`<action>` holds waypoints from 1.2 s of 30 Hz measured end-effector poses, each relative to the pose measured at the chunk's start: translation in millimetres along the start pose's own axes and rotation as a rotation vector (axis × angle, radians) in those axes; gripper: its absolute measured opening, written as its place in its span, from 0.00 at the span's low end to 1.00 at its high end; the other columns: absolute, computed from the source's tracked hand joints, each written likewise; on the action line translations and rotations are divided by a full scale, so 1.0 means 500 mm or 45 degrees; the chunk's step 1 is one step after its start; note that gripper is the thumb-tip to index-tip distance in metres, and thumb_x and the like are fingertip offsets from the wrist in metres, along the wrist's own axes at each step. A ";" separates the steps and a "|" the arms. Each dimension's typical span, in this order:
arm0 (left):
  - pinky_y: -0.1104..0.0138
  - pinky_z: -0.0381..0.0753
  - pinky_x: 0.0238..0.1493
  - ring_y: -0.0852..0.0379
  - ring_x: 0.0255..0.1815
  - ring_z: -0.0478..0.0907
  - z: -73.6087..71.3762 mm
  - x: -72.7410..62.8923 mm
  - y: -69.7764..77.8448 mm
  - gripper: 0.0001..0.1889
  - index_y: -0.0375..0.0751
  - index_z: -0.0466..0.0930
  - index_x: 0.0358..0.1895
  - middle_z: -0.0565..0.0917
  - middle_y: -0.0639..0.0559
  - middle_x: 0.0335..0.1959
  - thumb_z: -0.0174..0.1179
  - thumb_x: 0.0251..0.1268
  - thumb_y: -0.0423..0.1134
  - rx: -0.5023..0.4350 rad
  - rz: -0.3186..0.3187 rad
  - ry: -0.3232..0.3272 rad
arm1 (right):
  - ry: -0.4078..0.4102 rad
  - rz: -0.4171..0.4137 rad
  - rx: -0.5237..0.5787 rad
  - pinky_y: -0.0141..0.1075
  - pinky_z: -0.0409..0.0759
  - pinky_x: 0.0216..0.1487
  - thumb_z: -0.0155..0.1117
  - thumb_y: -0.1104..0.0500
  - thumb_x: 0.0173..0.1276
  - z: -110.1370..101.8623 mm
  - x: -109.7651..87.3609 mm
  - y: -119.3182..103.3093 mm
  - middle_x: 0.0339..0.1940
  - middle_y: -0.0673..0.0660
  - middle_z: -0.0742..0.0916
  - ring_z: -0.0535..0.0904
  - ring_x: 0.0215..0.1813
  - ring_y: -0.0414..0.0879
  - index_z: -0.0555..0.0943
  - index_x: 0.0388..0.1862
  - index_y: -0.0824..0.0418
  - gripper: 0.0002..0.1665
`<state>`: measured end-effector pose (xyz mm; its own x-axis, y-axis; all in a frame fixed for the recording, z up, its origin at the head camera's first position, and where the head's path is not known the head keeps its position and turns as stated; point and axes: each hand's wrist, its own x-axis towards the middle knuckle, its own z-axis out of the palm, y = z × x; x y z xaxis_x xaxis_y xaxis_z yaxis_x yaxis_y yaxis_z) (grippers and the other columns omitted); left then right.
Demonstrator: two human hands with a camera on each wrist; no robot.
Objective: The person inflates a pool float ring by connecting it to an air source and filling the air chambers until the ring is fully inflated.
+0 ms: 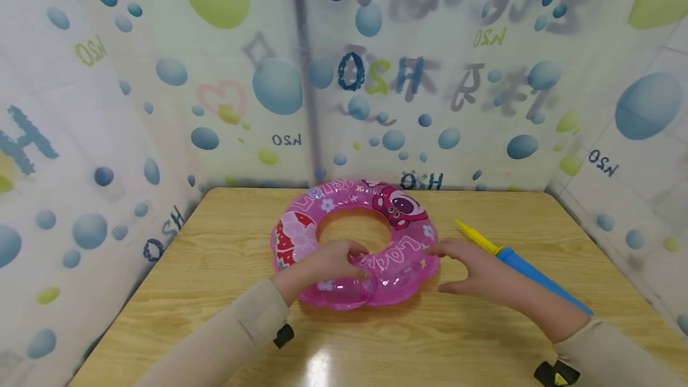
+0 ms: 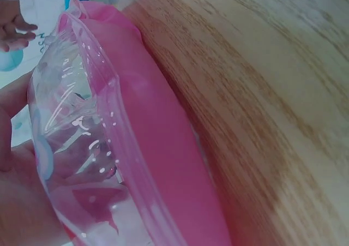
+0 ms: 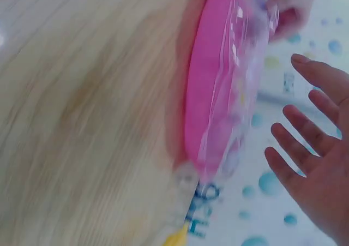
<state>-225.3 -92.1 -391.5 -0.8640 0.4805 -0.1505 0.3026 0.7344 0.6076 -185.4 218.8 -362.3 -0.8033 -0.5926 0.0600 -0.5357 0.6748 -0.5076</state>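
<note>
A pink inflatable swim ring [image 1: 400, 270] with a cartoon face, strawberries and white lettering lies flat on the wooden table. On its near left part is my left hand [image 1: 334, 260], fingers curled over the top toward the inner edge. The left wrist view shows this hand [image 2: 24, 186] partly behind the ring's clear, wrinkled upper film; the fingertips are hidden there. My right hand [image 1: 473, 270] is just off the ring's right side, thumb and fingers spread. In the right wrist view that hand [image 3: 322, 153] holds nothing.
A blue hand pump [image 1: 543, 279] with a yellow nozzle [image 1: 475, 236] lies right of the ring, partly behind my right forearm. The wooden table [image 1: 215, 315] meets bubble-patterned walls [image 1: 457, 88] at the back and sides.
</note>
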 end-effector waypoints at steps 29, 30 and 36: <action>0.55 0.72 0.61 0.49 0.60 0.74 0.002 -0.011 -0.001 0.27 0.42 0.77 0.61 0.81 0.48 0.56 0.68 0.59 0.47 -0.071 0.034 0.003 | 0.151 -0.320 -0.258 0.37 0.78 0.50 0.77 0.53 0.56 0.164 0.115 -0.099 0.37 0.38 0.84 0.76 0.44 0.37 0.85 0.39 0.47 0.12; 0.55 0.72 0.61 0.49 0.60 0.74 0.003 -0.011 -0.002 0.27 0.42 0.77 0.61 0.81 0.49 0.56 0.68 0.58 0.47 -0.072 0.031 0.004 | 0.160 -0.328 -0.275 0.36 0.78 0.49 0.77 0.53 0.56 0.166 0.117 -0.099 0.37 0.39 0.84 0.76 0.43 0.37 0.85 0.38 0.47 0.11; 0.55 0.73 0.60 0.50 0.60 0.75 0.005 -0.012 -0.003 0.28 0.43 0.77 0.61 0.81 0.50 0.56 0.69 0.58 0.48 -0.070 0.020 0.009 | 0.173 -0.361 -0.355 0.35 0.78 0.46 0.79 0.52 0.54 0.170 0.120 -0.102 0.36 0.41 0.83 0.75 0.41 0.38 0.84 0.35 0.47 0.12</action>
<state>-219.6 -94.9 -393.7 -0.8623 0.4880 -0.1353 0.2935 0.6993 0.6518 -184.1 111.4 -405.9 -0.6308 -0.7212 0.2862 -0.7756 0.5975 -0.2035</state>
